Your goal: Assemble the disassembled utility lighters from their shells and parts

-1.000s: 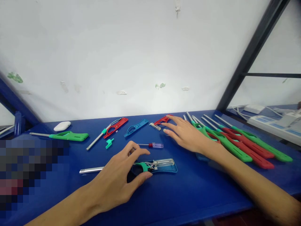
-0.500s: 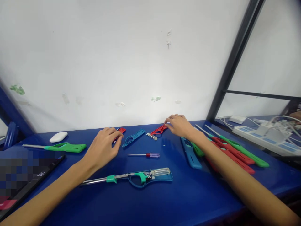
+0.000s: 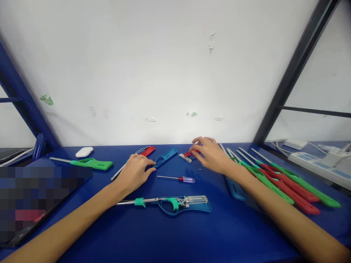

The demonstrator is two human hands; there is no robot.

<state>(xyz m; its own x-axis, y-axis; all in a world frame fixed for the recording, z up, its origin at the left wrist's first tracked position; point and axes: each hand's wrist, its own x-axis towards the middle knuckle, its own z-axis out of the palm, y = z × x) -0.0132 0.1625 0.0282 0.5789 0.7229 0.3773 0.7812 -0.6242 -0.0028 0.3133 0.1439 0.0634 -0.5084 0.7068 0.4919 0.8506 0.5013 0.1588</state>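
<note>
My left hand [image 3: 136, 171] is at the near tip of an empty blue lighter shell half [image 3: 167, 156], its thumb and finger closed around that end. Behind this hand lies an opened red lighter [image 3: 148, 151] with a metal tube. My right hand [image 3: 210, 153] hovers with curved, parted fingers over a red shell piece [image 3: 195, 151], which it partly hides; a clear fuel tank [image 3: 185, 157] lies beside it. A screwdriver [image 3: 187, 179] with a purple handle rests mid-table. Nearer is an opened blue lighter [image 3: 197, 209] with its tank, wires and green trigger exposed.
Several green and red lighters [image 3: 285, 182] lie at the right, partly under my right forearm. At the left are a green lighter [image 3: 98, 164], a white case [image 3: 84, 152] and a dark screen [image 3: 24, 233]. A power strip [image 3: 320, 166] is at the far right.
The view has shifted left. My left hand has moved to the blue shell's tip and uncovered more of the red lighter. My right hand now covers more of the red shell piece.
</note>
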